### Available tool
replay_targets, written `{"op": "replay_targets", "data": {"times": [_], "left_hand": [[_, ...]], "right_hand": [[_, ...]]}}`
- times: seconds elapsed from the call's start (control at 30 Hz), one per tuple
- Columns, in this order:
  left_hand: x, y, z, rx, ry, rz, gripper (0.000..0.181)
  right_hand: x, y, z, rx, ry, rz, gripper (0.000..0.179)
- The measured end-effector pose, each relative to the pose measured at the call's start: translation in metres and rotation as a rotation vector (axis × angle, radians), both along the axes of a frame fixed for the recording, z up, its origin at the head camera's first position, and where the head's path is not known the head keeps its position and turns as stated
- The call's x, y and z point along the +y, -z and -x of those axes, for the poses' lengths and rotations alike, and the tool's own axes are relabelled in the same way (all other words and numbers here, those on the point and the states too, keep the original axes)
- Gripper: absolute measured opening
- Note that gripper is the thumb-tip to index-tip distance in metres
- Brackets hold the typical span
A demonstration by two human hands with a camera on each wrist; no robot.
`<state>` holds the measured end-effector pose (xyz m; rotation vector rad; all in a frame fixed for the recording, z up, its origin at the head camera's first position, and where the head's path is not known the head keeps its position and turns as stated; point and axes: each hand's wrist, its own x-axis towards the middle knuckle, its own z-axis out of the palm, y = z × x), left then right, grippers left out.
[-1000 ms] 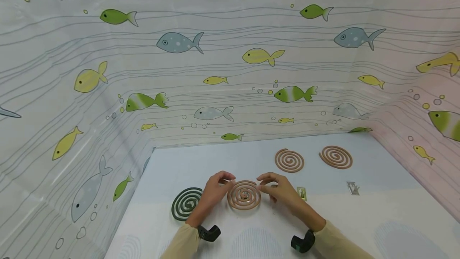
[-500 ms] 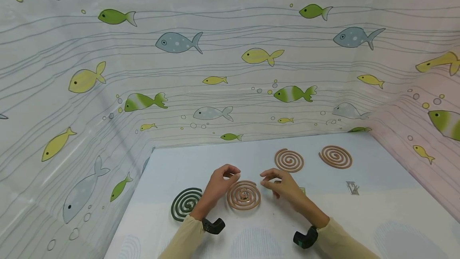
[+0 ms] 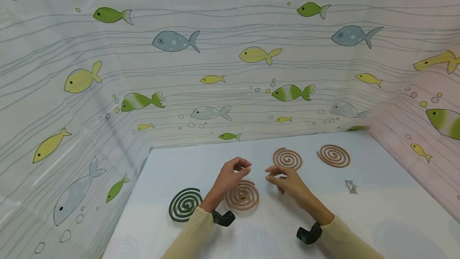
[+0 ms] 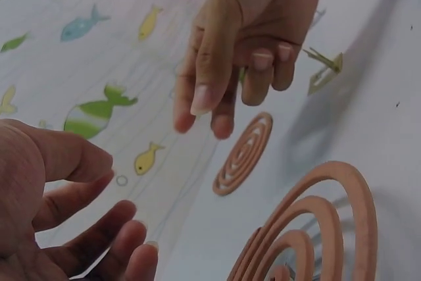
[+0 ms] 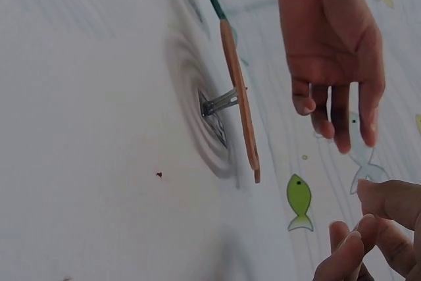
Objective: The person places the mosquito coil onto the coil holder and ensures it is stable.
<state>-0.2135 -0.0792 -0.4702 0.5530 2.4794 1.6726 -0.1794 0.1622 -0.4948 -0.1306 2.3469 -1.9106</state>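
A brown mosquito coil sits raised on a small metal stand, its rings level above the table. My left hand hovers just behind it, fingers loosely bent around an open gap, nothing held. Opposite, my right hand hangs in the air with relaxed fingers and nothing in them. To the left is a green mosquito coil, partly hidden by my left wrist and sleeve. In the left wrist view a gold-coloured stand stands on the table beyond my right hand; that hand hides it in the head view.
Two more brown coils, a nearer one and a right one, lie flat at the back of the white table. A silvery metal stand lies at the right. Fish-patterned sheeting surrounds the table.
Both hands have come away from the middle brown coil, rising and moving back and slightly right. The coil stays in place. The gold-coloured stand has become hidden behind my right hand.
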Motion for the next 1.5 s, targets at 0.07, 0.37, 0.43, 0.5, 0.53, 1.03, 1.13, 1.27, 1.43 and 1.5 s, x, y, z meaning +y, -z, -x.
{"op": "replay_targets", "data": {"times": [0.07,0.37,0.43,0.5,0.53,1.03,1.13,1.27,1.43,1.5], "left_hand": [[0.004,-0.001,0.002,0.000,0.012,-0.004,0.021],[0.021,-0.006,0.004,-0.032,0.030,-0.042,0.020],[0.026,-0.008,0.005,-0.036,0.030,-0.049,0.020],[0.031,-0.008,0.006,-0.044,0.032,-0.042,0.021],[0.034,-0.008,0.006,-0.049,0.035,-0.036,0.022],[0.061,0.000,0.020,-0.117,0.035,-0.024,0.022],[0.066,0.000,0.023,-0.119,0.027,-0.016,0.022],[0.070,0.002,0.026,-0.137,0.022,-0.018,0.024],[0.076,0.007,0.031,-0.148,0.014,-0.031,0.024],[0.079,0.010,0.034,-0.153,0.010,-0.031,0.025]], "right_hand": [[0.002,-0.001,0.001,0.001,0.009,-0.001,0.039],[0.015,-0.001,0.004,-0.006,0.027,-0.034,0.042],[0.019,-0.001,0.005,-0.004,0.045,-0.043,0.041],[0.022,-0.001,0.006,0.005,0.058,-0.045,0.039],[0.024,-0.001,0.006,0.007,0.064,-0.047,0.039],[0.057,0.004,0.014,-0.011,0.144,-0.070,0.045],[0.064,0.005,0.016,-0.007,0.158,-0.088,0.044],[0.071,0.007,0.018,-0.001,0.173,-0.097,0.046],[0.078,0.010,0.021,-0.002,0.188,-0.089,0.046],[0.080,0.011,0.023,-0.003,0.189,-0.093,0.046]]}}
